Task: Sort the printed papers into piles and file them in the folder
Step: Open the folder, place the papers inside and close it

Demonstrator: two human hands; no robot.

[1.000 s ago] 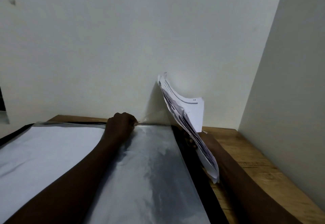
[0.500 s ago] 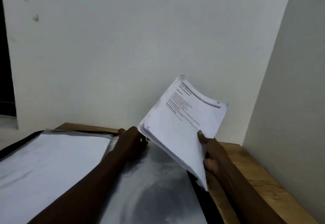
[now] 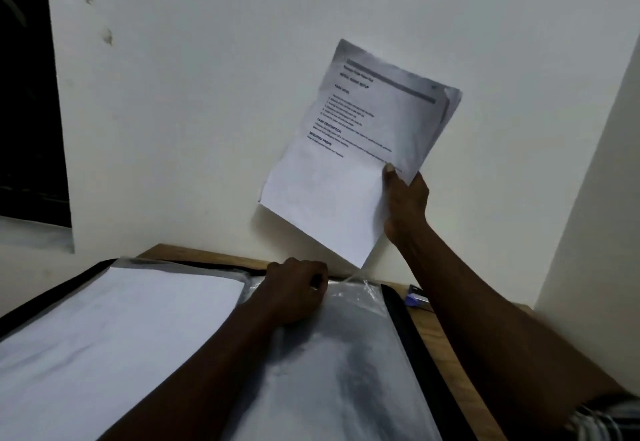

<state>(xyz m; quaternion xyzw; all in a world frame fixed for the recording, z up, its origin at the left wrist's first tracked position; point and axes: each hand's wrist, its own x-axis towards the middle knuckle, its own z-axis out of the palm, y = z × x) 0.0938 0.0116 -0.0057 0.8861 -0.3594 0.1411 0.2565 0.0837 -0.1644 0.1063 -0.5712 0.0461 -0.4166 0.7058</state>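
Right grip [image 3: 403, 205] clamps a stack of printed papers [image 3: 353, 150] by its lower right edge, up in the air in front of the wall [image 3: 207, 94], above the open black folder [image 3: 412, 347]. Left grip [image 3: 298, 291] is curled tight, pinching the top edge of the clear sleeve [image 3: 339, 364]. The left forearm lies across the sleeve. White sheets [image 3: 114, 330] on the left page. Small blue object [image 3: 415, 297] on the wooden surface [image 3: 440, 333], just beside the folder.

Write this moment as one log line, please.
right hand: holds printed papers aloft | left hand: grips plastic sleeve top edge | folder: open on table
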